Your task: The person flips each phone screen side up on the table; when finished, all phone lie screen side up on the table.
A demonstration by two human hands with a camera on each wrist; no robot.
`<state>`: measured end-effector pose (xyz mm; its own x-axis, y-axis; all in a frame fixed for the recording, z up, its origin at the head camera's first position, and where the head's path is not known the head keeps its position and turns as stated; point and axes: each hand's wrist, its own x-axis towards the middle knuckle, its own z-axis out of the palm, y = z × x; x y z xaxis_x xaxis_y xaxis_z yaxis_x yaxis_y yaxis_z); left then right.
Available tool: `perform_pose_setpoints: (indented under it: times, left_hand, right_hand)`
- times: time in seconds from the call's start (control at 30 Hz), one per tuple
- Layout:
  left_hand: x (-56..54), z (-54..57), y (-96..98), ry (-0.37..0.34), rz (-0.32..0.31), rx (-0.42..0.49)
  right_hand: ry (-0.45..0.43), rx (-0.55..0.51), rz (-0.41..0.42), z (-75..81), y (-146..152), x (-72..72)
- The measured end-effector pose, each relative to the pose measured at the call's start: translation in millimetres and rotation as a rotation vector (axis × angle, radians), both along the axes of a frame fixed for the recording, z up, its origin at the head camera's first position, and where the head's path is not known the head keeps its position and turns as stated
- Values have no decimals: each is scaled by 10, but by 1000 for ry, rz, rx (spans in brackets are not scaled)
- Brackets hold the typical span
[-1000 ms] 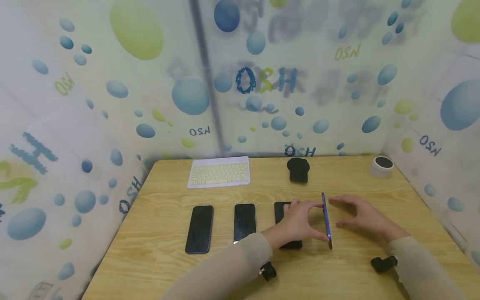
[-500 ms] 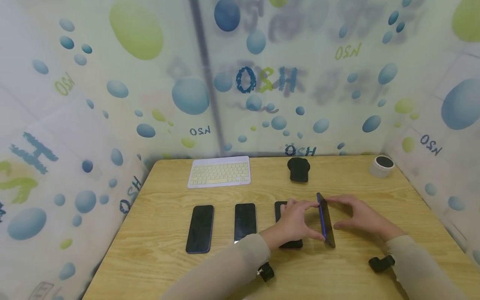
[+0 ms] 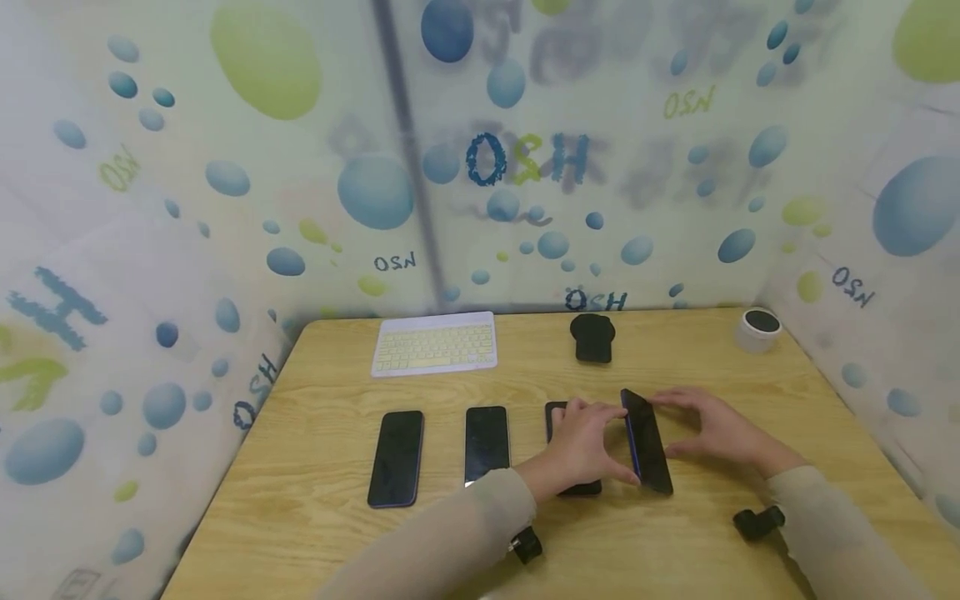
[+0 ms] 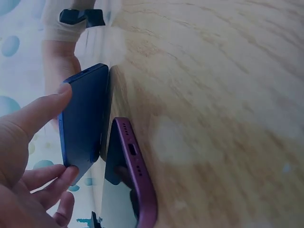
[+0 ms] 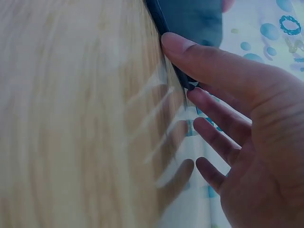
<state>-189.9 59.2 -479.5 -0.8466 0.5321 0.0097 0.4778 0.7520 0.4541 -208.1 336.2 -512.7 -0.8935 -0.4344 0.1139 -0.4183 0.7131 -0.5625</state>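
A blue-backed smartphone (image 3: 651, 450) stands tilted on its long edge, its dark screen turned up and right. My left hand (image 3: 581, 448) holds it by its two short ends, thumb near and fingertips far. In the left wrist view its blue back (image 4: 84, 118) faces that hand. From the other side my right hand (image 3: 716, 429) has thumb and fingertips at the edge on the table, pinching it, as the right wrist view shows. Beneath my left hand lies a second phone (image 3: 590, 489), partly covered; its purple-red edge (image 4: 145, 190) shows in the left wrist view.
Two more dark-screened phones, one (image 3: 487, 442) near the middle and one (image 3: 396, 458) further left, lie flat on the wooden table (image 3: 300, 533). Along the back are a white keyboard (image 3: 435, 344), a black rounded object (image 3: 593, 337) and a white round container with dark top (image 3: 759, 330).
The blue phone has tipped from nearly upright toward the right, so its screen now shows. Its upper edge has shifted left, and my right fingers have closed in on it.
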Motion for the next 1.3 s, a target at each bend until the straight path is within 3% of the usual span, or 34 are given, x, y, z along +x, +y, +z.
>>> perform_pose_setpoints:
  times: [0.23,0.53,0.67,0.97,1.13,1.3]
  left_hand:
    - [17,-47,41,22,14,-62]
    - [65,-92,149,47,45,-151]
    - [80,-115,174,47,40,-190]
    - [95,-128,193,65,43,-205]
    - [168,-78,62,77,31,-202]
    - [261,27,-241,142,-2,-158]
  right_hand:
    - [19,25,11,52,45,29]
    - [-67,29,17,58,132,-18]
    - [-49,41,32,59,151,-20]
    - [-61,22,36,91,143,-29]
    - [-30,8,12,78,97,21]
    - [38,10,-30,103,68,128]
